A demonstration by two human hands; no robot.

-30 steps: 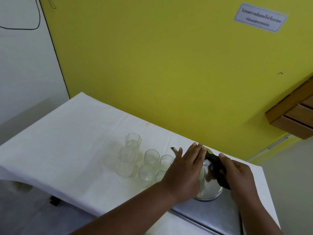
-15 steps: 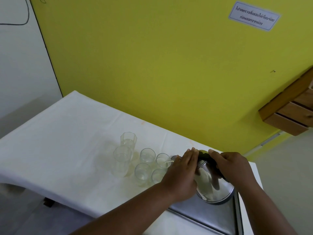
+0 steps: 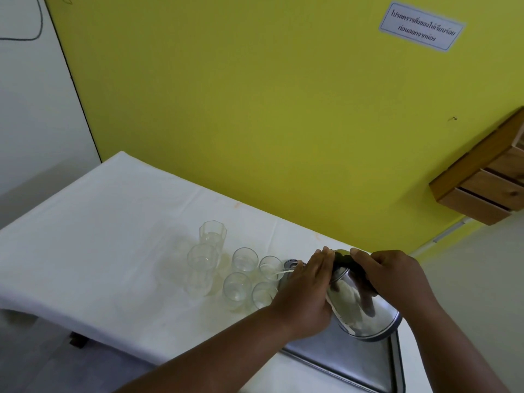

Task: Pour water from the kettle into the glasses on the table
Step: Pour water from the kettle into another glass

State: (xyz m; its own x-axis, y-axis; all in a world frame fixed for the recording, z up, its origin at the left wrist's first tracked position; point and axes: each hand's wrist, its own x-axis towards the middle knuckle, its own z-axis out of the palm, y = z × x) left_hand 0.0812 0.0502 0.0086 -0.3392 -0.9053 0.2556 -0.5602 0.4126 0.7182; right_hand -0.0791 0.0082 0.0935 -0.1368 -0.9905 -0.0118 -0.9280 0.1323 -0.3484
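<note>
A shiny steel kettle (image 3: 360,304) with a black handle is tipped to the left over the table. My right hand (image 3: 397,276) grips its handle. My left hand (image 3: 306,290) lies flat against the kettle's lid and side, fingers together. A thin stream of water runs from the spout into a small clear glass (image 3: 270,267). Several clear glasses stand clustered left of the kettle: two tall ones (image 3: 202,268) and short ones (image 3: 237,287). Some hold a little water.
The table wears a white cloth (image 3: 99,245) and stands against a yellow wall. A steel tray (image 3: 354,361) lies under the kettle at the table's right end. A wooden shelf (image 3: 487,182) juts from the wall on the right.
The kettle has been tipped further to the left, its base lifted off the tray. Water now streams from the spout into the small glass.
</note>
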